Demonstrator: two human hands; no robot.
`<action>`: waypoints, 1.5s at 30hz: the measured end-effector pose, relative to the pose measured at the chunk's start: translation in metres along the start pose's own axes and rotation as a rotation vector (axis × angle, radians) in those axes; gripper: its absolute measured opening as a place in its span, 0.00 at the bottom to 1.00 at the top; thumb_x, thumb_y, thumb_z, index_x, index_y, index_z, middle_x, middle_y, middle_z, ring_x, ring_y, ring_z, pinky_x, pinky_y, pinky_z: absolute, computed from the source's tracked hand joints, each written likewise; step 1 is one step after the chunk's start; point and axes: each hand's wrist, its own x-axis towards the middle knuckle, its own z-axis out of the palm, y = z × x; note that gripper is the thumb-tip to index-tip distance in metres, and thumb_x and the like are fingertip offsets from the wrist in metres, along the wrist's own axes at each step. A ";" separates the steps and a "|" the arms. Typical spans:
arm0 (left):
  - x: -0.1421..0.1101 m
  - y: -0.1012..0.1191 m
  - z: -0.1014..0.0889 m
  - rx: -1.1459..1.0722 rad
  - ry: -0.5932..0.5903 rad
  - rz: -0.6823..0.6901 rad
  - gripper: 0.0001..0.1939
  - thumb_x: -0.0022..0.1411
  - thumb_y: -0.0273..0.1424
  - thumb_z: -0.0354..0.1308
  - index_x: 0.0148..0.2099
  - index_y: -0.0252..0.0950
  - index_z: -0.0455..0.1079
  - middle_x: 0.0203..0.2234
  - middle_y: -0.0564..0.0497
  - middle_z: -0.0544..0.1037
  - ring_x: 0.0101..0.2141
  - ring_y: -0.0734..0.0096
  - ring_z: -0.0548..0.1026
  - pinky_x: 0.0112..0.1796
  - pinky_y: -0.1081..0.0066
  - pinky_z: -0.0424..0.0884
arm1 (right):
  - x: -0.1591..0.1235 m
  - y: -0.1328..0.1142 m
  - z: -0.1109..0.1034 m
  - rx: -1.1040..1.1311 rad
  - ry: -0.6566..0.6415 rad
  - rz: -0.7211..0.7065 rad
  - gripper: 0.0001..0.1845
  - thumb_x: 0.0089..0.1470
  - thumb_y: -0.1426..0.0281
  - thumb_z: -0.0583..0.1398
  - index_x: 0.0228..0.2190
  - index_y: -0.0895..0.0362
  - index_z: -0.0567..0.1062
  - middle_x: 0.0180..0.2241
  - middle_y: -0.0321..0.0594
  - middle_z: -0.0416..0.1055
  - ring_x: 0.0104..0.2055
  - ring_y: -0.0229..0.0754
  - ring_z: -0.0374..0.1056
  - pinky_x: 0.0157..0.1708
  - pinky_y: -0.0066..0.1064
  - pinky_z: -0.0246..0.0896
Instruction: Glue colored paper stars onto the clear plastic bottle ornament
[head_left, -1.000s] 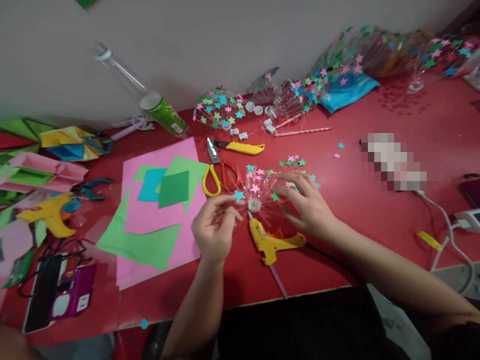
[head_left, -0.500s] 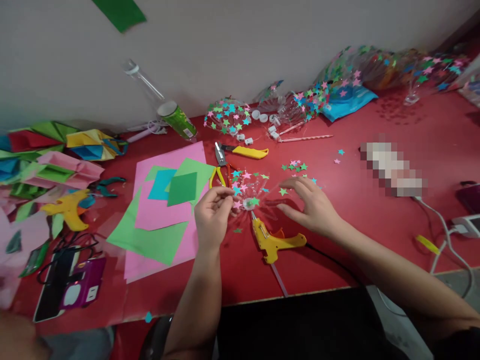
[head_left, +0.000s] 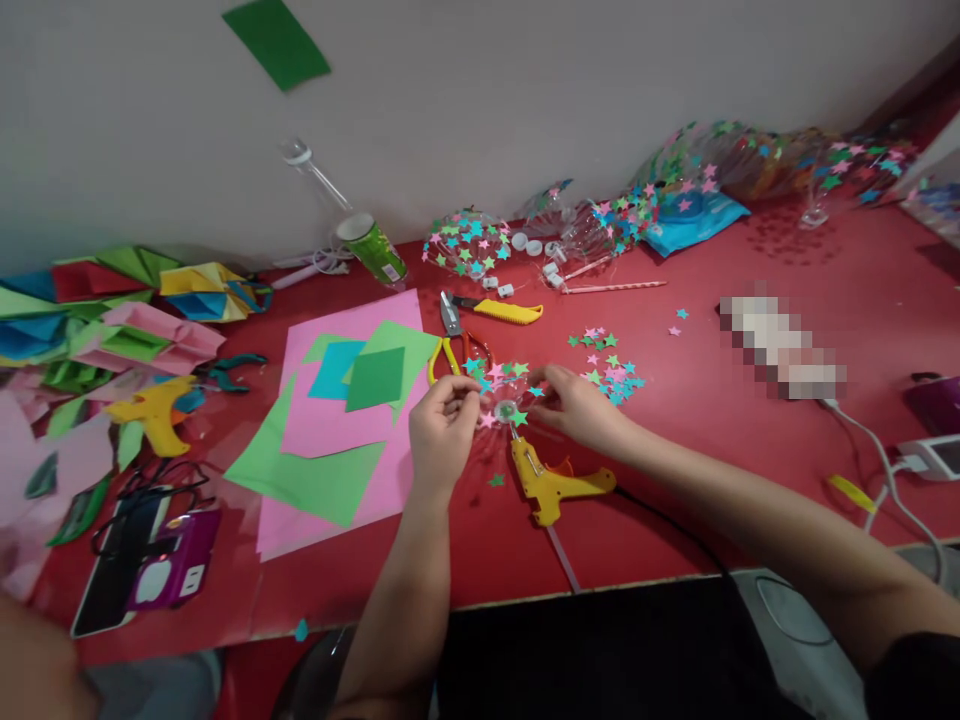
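Note:
Between my hands is a clear cut plastic bottle [head_left: 507,411], its thin strips spread outward and tipped with coloured paper stars. My left hand [head_left: 448,425] pinches at the strips on its left side; the exact contact is hidden by the fingers. On the other side my right hand [head_left: 581,408] has its fingers curled in around the strips, close to a blue star [head_left: 535,391]. Just below lies a yellow hot glue gun [head_left: 551,487], its nozzle pointing up at the bottle's neck. One green star [head_left: 496,481] is left of the glue gun.
Loose paper stars [head_left: 619,382] lie to the right. Behind are scissors [head_left: 450,318], a yellow-handled cutter [head_left: 508,312] and finished star-covered bottle pieces [head_left: 466,243]. Coloured paper sheets [head_left: 322,490] are at left, with a second glue gun [head_left: 160,415]. Another person's arm [head_left: 34,660] shows lower left.
My right hand has come in from the right and its fingers have curled toward the strips. My left hand has closed into a pinch. The whole view has shifted slightly.

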 end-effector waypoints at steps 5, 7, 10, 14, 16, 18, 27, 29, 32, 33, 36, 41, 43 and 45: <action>-0.001 -0.003 -0.003 0.061 0.009 0.047 0.02 0.56 0.26 0.56 0.33 0.36 0.69 0.22 0.55 0.76 0.21 0.76 0.74 0.23 0.78 0.68 | 0.010 0.008 0.003 0.053 0.073 -0.025 0.10 0.48 0.79 0.57 0.34 0.56 0.70 0.34 0.38 0.73 0.32 0.36 0.68 0.34 0.30 0.62; -0.001 -0.004 -0.004 0.095 0.024 0.070 0.02 0.56 0.26 0.56 0.33 0.36 0.70 0.22 0.55 0.75 0.21 0.76 0.73 0.23 0.78 0.68 | 0.013 0.013 0.003 0.085 0.105 -0.028 0.09 0.49 0.78 0.56 0.34 0.56 0.70 0.34 0.38 0.72 0.32 0.36 0.68 0.34 0.29 0.62; -0.002 -0.004 -0.004 0.134 0.034 0.105 0.03 0.57 0.26 0.56 0.35 0.36 0.70 0.24 0.54 0.76 0.21 0.77 0.73 0.24 0.77 0.68 | 0.017 0.021 0.000 0.123 0.158 -0.026 0.09 0.49 0.77 0.55 0.34 0.56 0.70 0.33 0.38 0.72 0.33 0.36 0.69 0.35 0.30 0.63; -0.001 -0.003 -0.003 0.164 0.094 0.166 0.13 0.57 0.24 0.55 0.46 0.37 0.68 0.31 0.52 0.76 0.24 0.78 0.73 0.25 0.78 0.68 | 0.021 0.031 -0.009 0.161 0.240 -0.013 0.11 0.46 0.77 0.55 0.33 0.56 0.71 0.35 0.40 0.71 0.36 0.40 0.68 0.38 0.35 0.63; 0.001 -0.004 -0.003 0.127 0.127 0.170 0.16 0.57 0.23 0.55 0.49 0.37 0.66 0.34 0.52 0.76 0.24 0.79 0.73 0.24 0.78 0.67 | 0.022 0.034 -0.014 0.197 0.265 -0.001 0.12 0.42 0.77 0.56 0.33 0.56 0.71 0.36 0.40 0.71 0.37 0.41 0.67 0.39 0.36 0.63; 0.005 -0.005 -0.004 0.064 0.135 0.133 0.17 0.56 0.24 0.56 0.49 0.37 0.64 0.34 0.52 0.75 0.22 0.80 0.73 0.22 0.79 0.67 | 0.023 0.036 -0.016 0.258 0.272 0.015 0.13 0.40 0.77 0.55 0.32 0.56 0.71 0.34 0.39 0.71 0.36 0.40 0.67 0.37 0.35 0.63; 0.028 -0.026 -0.009 -0.181 0.100 -0.098 0.16 0.50 0.28 0.59 0.43 0.35 0.66 0.31 0.53 0.76 0.19 0.79 0.72 0.17 0.80 0.66 | 0.026 0.026 -0.029 0.729 0.198 0.079 0.10 0.43 0.70 0.58 0.32 0.55 0.69 0.23 0.30 0.68 0.24 0.35 0.68 0.26 0.28 0.65; 0.031 -0.031 -0.008 -0.219 0.100 -0.127 0.17 0.49 0.28 0.59 0.43 0.35 0.65 0.31 0.53 0.76 0.19 0.80 0.72 0.18 0.80 0.66 | 0.026 0.022 -0.036 0.840 0.192 0.094 0.11 0.42 0.69 0.59 0.33 0.54 0.70 0.25 0.30 0.68 0.25 0.34 0.69 0.26 0.27 0.66; 0.035 -0.034 -0.005 -0.238 0.099 -0.147 0.18 0.47 0.29 0.59 0.43 0.36 0.64 0.31 0.53 0.77 0.19 0.79 0.73 0.18 0.80 0.66 | 0.026 0.017 -0.047 0.986 0.172 0.117 0.14 0.40 0.70 0.61 0.33 0.54 0.70 0.27 0.30 0.68 0.25 0.33 0.68 0.26 0.28 0.68; 0.035 -0.033 -0.004 -0.241 0.093 -0.154 0.18 0.47 0.29 0.59 0.43 0.36 0.64 0.31 0.53 0.77 0.19 0.79 0.73 0.18 0.80 0.67 | 0.026 0.016 -0.051 1.028 0.166 0.123 0.14 0.40 0.70 0.62 0.34 0.54 0.70 0.27 0.30 0.68 0.25 0.32 0.68 0.27 0.27 0.69; 0.034 -0.028 0.000 -0.235 0.040 -0.171 0.19 0.47 0.29 0.60 0.43 0.37 0.64 0.29 0.53 0.78 0.19 0.76 0.74 0.19 0.78 0.68 | 0.025 0.010 -0.062 1.134 0.150 0.139 0.13 0.40 0.71 0.62 0.34 0.54 0.71 0.27 0.31 0.68 0.24 0.31 0.66 0.28 0.27 0.70; 0.029 -0.014 0.008 -0.190 -0.072 -0.130 0.14 0.50 0.33 0.62 0.41 0.37 0.67 0.20 0.55 0.75 0.18 0.75 0.73 0.18 0.77 0.67 | 0.027 -0.001 -0.073 1.247 0.110 0.149 0.15 0.39 0.72 0.61 0.34 0.55 0.70 0.24 0.29 0.66 0.23 0.30 0.65 0.28 0.25 0.70; 0.027 -0.011 0.014 -0.180 -0.091 -0.094 0.16 0.47 0.32 0.66 0.40 0.37 0.69 0.25 0.53 0.77 0.22 0.72 0.76 0.21 0.75 0.71 | 0.027 -0.006 -0.073 1.270 0.097 0.145 0.15 0.39 0.72 0.62 0.35 0.55 0.71 0.25 0.29 0.66 0.23 0.30 0.66 0.28 0.24 0.70; 0.025 -0.009 0.022 -0.167 -0.107 -0.056 0.22 0.41 0.29 0.69 0.41 0.39 0.70 0.33 0.49 0.79 0.31 0.65 0.78 0.27 0.69 0.75 | 0.026 -0.011 -0.072 1.281 0.094 0.137 0.15 0.39 0.72 0.62 0.34 0.54 0.71 0.26 0.30 0.67 0.24 0.30 0.66 0.28 0.24 0.70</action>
